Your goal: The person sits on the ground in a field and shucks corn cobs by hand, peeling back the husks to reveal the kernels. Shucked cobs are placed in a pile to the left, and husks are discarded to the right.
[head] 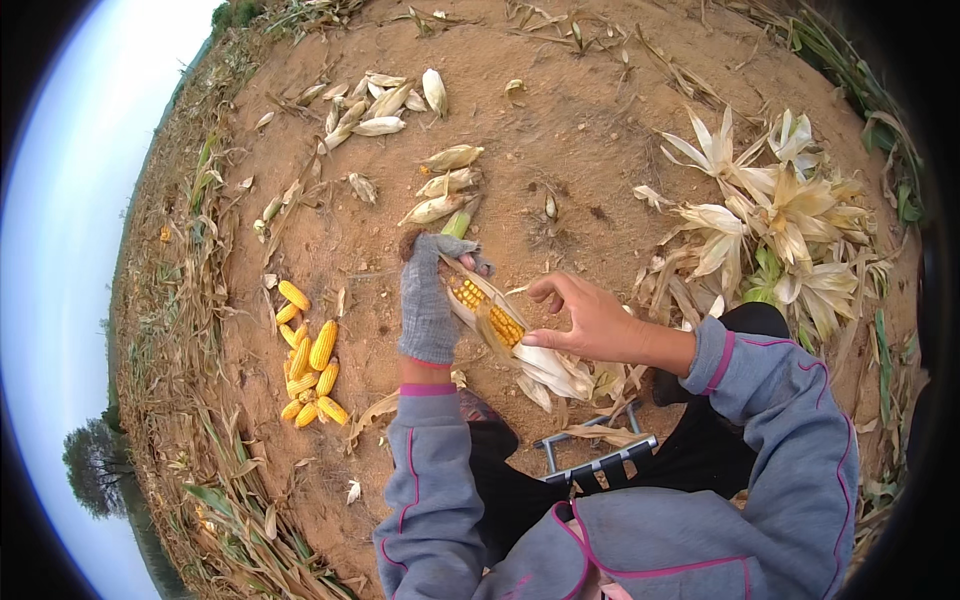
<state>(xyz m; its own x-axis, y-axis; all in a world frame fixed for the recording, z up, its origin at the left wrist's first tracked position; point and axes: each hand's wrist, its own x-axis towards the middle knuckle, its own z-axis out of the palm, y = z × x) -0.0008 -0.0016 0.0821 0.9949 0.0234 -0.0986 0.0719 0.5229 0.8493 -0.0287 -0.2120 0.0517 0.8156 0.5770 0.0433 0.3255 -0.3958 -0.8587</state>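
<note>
My left hand (pixel 435 296), in a grey knit fingerless glove, grips a partly husked corn ear (pixel 491 313) by its upper end. A strip of yellow kernels shows between pale husk leaves, which hang loose at the lower end. To the right of the ear is my bare right hand (pixel 577 315), its fingers curved and apart. Its thumb tip lies at the ear's lower right edge; whether it presses on the ear I cannot tell. Just above my left hand, several unhusked ears (pixel 450 184) lie in a row on the soil.
Bare yellow cobs (pixel 311 367) are heaped at left. More unhusked ears (pixel 386 105) lie farther off. A pile of stripped husks (pixel 787 217) spreads at right. Between my legs stands a metal-framed folding stool (pixel 600 461). Dry stalks (pixel 225 480) line the left side of the ground.
</note>
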